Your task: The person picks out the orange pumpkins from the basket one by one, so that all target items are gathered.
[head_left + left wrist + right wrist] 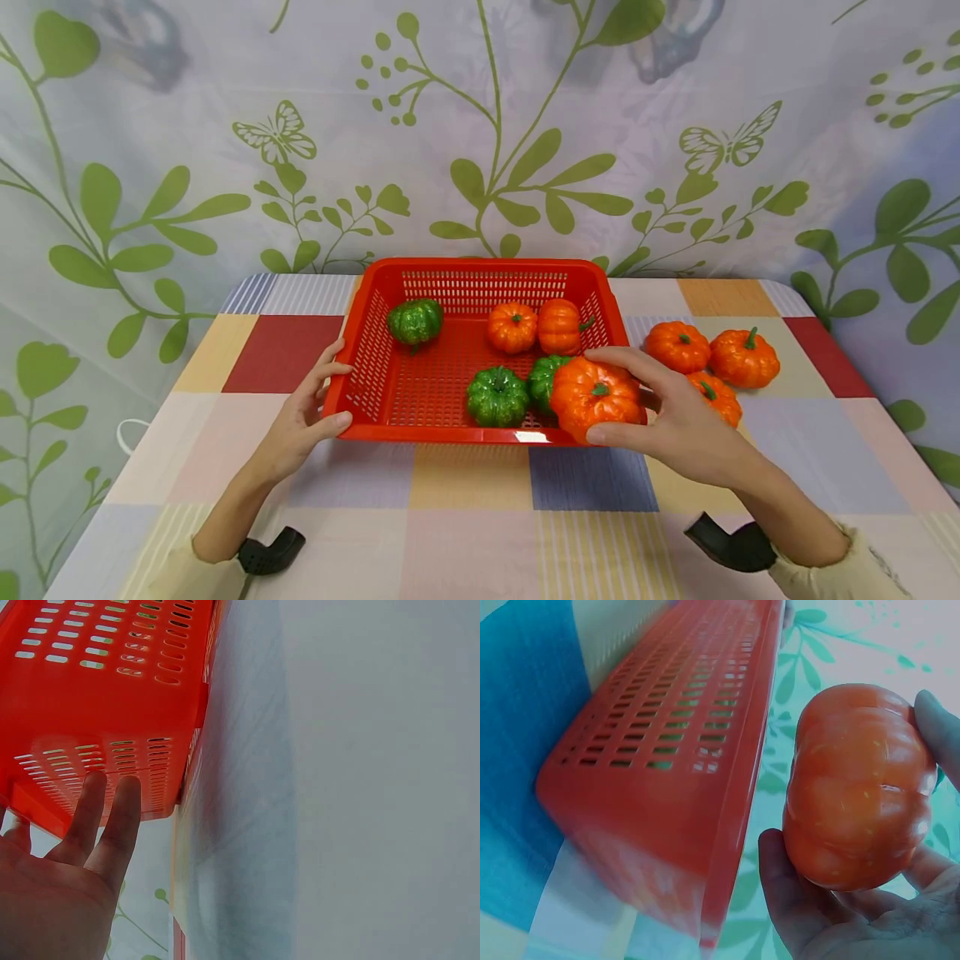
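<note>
Pumpkin [592, 404] in right hand [690, 429]; left hand [296, 429] touches red basket [435, 434]

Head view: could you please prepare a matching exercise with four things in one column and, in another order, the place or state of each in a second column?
Things:
1. left hand
2. green pumpkins
3. red basket
4. right hand

Place or state:
A. on the patchwork tablecloth
B. holding an orange pumpkin
C. at the basket's left side
D. inside the basket

Pairs: 1-C, 2-D, 3-A, 4-B
</note>
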The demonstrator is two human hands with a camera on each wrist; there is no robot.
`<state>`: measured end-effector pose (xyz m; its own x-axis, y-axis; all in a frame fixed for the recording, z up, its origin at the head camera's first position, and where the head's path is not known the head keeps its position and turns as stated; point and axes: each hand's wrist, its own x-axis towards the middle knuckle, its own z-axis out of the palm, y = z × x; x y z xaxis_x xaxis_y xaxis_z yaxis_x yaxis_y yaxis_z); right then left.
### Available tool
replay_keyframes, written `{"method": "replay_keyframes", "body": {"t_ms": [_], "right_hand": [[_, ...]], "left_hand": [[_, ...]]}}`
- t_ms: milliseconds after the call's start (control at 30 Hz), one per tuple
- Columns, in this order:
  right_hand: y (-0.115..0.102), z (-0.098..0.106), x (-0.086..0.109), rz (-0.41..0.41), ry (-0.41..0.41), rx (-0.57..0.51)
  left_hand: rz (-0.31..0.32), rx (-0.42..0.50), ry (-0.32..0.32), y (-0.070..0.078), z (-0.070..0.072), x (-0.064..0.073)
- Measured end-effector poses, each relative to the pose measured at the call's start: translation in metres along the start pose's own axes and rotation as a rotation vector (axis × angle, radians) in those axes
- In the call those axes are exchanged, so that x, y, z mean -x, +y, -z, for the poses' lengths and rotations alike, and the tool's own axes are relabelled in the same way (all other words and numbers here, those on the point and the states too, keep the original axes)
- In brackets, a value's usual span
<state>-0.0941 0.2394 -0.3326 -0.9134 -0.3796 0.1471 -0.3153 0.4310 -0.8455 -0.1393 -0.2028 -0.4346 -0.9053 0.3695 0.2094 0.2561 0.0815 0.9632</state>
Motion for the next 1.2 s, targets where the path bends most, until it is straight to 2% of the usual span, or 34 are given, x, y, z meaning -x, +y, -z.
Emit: {"method": "replay_keyframes", "body": {"t_ms": [333,567,733,1033,1200], "right_hand": [[0.014,0.026,0.035,-0.025,0.087,0.022],[0.027,0.046,0.058,-0.088,0.157,0.092],[0.036,0.059,0.068,-0.130,0.191,0.112],[0.057,0.079,0.083,-0.196,0.311,0.236],[0.066,0.089,0.090,-0.237,0.360,0.232]], "left_hand": [[-0.013,0.005,-0.010,0.001,0.000,-0.001],[-0.025,0.010,-0.024,0.001,0.000,0.000],[-0.014,0.004,-0.014,0.000,0.000,0.000],[-0.008,-0.003,-0.013,0.001,-0.001,-0.001],[-0.018,0.001,-0.019,0.000,0.000,0.001]]}}
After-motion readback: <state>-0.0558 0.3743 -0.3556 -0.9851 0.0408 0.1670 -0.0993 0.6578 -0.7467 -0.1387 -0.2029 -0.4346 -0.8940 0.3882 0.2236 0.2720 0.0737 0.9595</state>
